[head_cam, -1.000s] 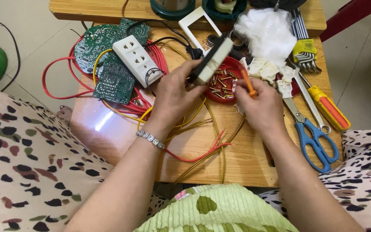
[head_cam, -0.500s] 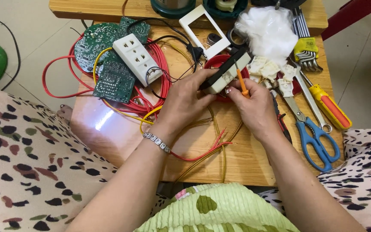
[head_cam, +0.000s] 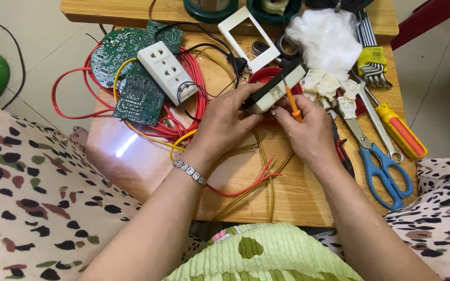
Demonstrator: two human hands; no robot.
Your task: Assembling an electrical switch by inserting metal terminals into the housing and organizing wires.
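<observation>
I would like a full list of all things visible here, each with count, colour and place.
socket module: 1, black and cream, held over the table
small screwdriver: 1, orange, tip on the module
socket strip: 1, white, on the red wire
circuit boards: 3, green, table left
red wire: 1 coil, red, under the boards
white frame: 1, white, table top
scissors: 1, blue handles, table right
big screwdriver: 1, yellow and red, table right
hex keys: 1 set, yellow holder, top right
left hand: holds the module
right hand: holds the small screwdriver
</observation>
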